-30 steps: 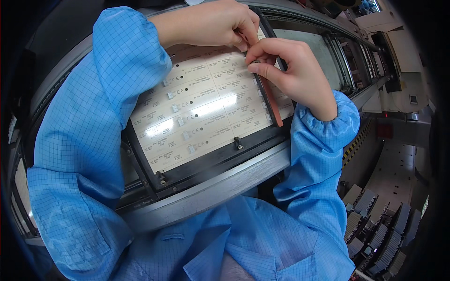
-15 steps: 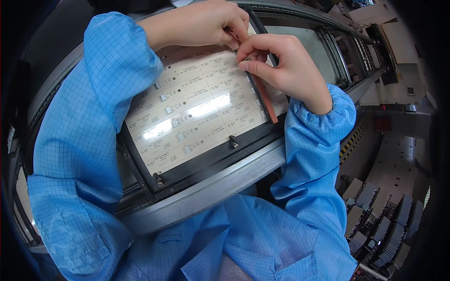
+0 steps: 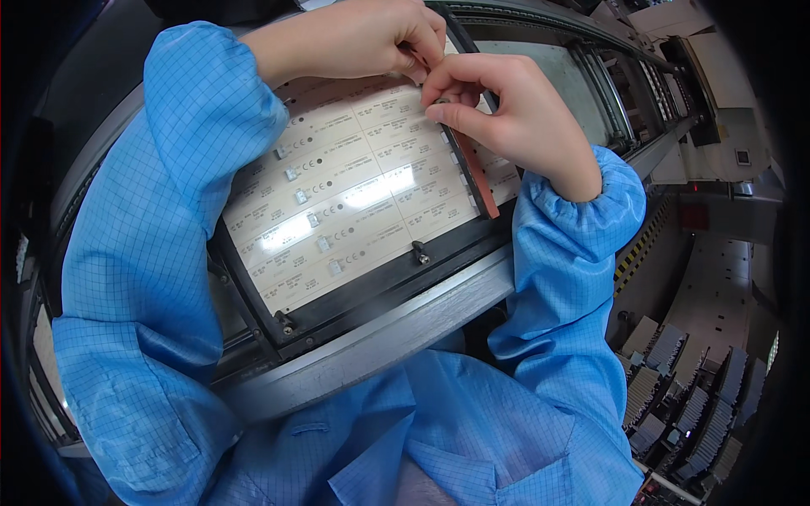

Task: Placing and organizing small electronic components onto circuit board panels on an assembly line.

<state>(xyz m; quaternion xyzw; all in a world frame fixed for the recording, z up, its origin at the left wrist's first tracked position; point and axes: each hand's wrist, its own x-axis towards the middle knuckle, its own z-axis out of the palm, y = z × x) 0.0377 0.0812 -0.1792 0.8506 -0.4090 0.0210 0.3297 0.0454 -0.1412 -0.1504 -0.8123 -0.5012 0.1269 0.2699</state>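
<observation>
A white circuit board panel (image 3: pixel 363 211) with printed marks and small pale connectors lies in a black frame (image 3: pixel 363 291). Along its right side runs a dark bar with a reddish-brown edge (image 3: pixel 479 181). At the bar's far end, my right hand (image 3: pixel 515 110) is closed, thumb and forefinger pinching a small dark round piece whose kind I cannot tell. Just beyond and to the left, my left hand (image 3: pixel 401 38) is closed over the panel's far side, fingertips pressed together. Whatever it holds, if anything, is hidden. The two hands nearly touch.
Small metal clamps (image 3: pixel 422 253) stand on the frame's near side. A metal rail (image 3: pixel 380 337) passes between the frame and my body. A conveyor track (image 3: pixel 603 93) continues to the right. Racks of ribbed grey parts (image 3: pixel 692 413) stand low on the right.
Both hands have shifted very slightly up and left in view. Their closed grips look the same, and the panel and bar have hardly moved.
</observation>
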